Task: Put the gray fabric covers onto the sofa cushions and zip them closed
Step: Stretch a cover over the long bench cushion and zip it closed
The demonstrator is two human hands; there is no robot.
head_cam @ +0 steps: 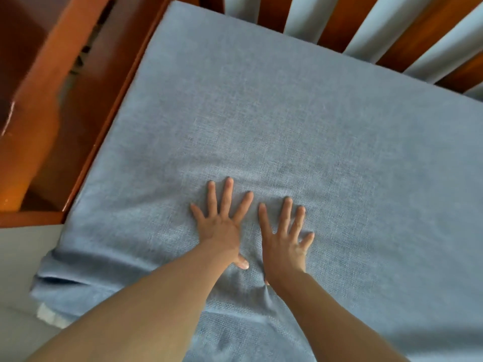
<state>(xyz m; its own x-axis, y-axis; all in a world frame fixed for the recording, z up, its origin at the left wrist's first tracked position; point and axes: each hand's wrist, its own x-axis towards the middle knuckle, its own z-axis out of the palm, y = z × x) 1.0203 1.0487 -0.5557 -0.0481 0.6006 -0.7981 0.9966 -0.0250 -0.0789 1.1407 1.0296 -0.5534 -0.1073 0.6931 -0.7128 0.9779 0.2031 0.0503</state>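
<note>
- My left hand (pixel 219 226) lies flat on the gray cover (pixel 274 131), fingers straight and spread wide, gripping nothing; it only presses on the cloth.
- My right hand (pixel 283 241) lies just beside it, equally flat and splayed, palm down on the same fabric, holding nothing.
- The cover is already over the cushion, which sits on the wooden sofa frame (pixel 86 105), its far edge against the back slats (pixel 337 24).
- I judge I am at the smoothing stage: the cloth puckers around my wrists and lies in loose folds along the near edge, while the far half looks taut.
- At the near left corner (pixel 49 291) the fabric hangs slack, and a pale bit shows under it; I cannot tell whether that is the cushion itself.
- No zipper is visible, so I cannot say whether it is closed.
- Next, I think, the slack must be pushed outward toward the edges, then the open side found and its zip pull pinched.
- I can read no brand, label or writing anywhere.
</note>
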